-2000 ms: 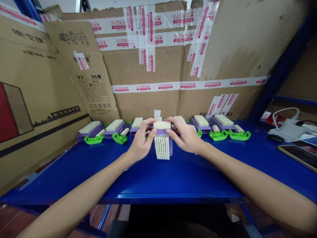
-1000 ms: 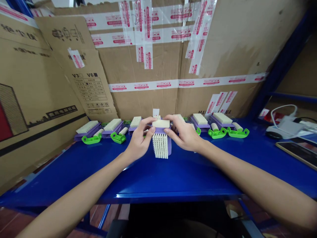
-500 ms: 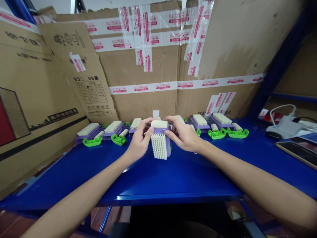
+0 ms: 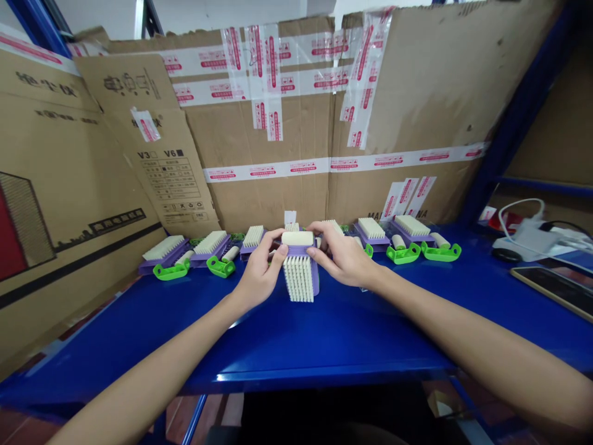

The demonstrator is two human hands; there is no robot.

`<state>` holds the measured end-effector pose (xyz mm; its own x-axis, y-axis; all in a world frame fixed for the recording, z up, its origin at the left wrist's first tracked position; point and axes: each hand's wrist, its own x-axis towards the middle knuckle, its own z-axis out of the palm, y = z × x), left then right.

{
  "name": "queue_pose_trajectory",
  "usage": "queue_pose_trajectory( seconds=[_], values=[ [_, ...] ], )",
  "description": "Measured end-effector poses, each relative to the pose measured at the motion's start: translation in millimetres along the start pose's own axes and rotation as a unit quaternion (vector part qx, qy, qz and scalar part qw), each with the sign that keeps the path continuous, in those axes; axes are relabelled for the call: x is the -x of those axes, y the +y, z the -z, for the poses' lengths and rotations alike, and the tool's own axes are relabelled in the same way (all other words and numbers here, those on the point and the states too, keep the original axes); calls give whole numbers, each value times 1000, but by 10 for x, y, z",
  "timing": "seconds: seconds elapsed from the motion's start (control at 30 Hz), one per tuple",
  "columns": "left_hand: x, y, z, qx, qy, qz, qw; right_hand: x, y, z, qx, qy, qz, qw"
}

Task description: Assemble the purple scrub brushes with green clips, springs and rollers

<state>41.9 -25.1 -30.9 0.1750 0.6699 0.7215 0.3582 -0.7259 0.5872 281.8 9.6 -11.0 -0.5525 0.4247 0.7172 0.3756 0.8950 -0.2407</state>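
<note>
Both hands hold one purple brush (image 4: 299, 278) above the middle of the blue table. Its cream bristles face me and point downward, and a cream roller (image 4: 298, 238) lies across its upper end. On the left side, my left hand (image 4: 262, 266) pinches the brush near the roller, thumb in front. From the right, my right hand (image 4: 338, 256) grips the same end, with its thumb below the roller. The far side of the brush and some fingertips are hidden.
Along the back of the blue table (image 4: 324, 352) lie several similar purple brushes (image 4: 412, 226) with green brackets (image 4: 440, 251). Taped cardboard (image 4: 273, 198) stands behind them, and a carton (image 4: 69, 173) at left. On the right are a phone (image 4: 553, 290) and a white charger with cables (image 4: 523, 238).
The brush stays in both hands and has tilted slightly, its bristle face now squarer to me. The whole view has shifted a little; the hands keep nearly the same grip.
</note>
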Motion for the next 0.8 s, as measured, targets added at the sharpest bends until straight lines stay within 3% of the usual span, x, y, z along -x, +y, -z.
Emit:
queue_pose_trajectory(
  seconds=[0.17,0.33,0.57,0.8],
  values=[
    [11,-5,2,4,-15,10,1000,-19,38,24,2,1,-7,1000],
    [45,-38,5,62,-79,3,995,-20,77,38,5,-3,-14,1000],
    [68,-36,-32,70,-120,109,984,-17,89,37,2,-12,-21,1000],
    [73,-5,-9,62,-146,137,978,-25,92,38,15,-12,-15,1000]
  ],
)
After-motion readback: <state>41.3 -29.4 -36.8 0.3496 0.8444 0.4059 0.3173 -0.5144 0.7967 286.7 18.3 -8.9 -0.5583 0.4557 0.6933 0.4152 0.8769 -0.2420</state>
